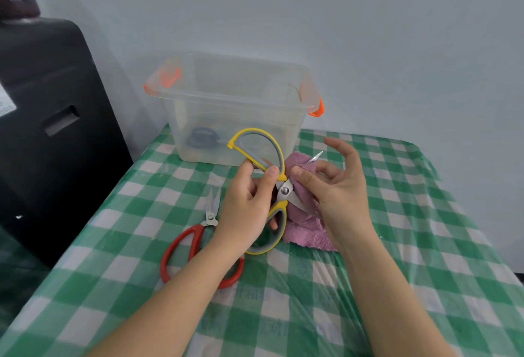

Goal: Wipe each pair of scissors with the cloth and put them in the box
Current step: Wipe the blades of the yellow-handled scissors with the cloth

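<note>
My left hand (249, 200) grips the yellow-and-grey scissors (284, 191) by the handles, blades spread open and pointing right. My right hand (337, 189) pinches the pink cloth (303, 226) around one blade, whose tip pokes out above the cloth. The lower blade lies across the cloth. Red-handled scissors (195, 240) lie on the table left of my left forearm, partly hidden by it. The clear plastic box (241, 96) with orange latches stands behind my hands, with a dark-handled pair of scissors (202, 137) inside it.
The table (397, 257) carries a green-and-white checked cloth under clear plastic. A large black case (51, 130) stands to the left of the table. A pale wall rises right behind the box.
</note>
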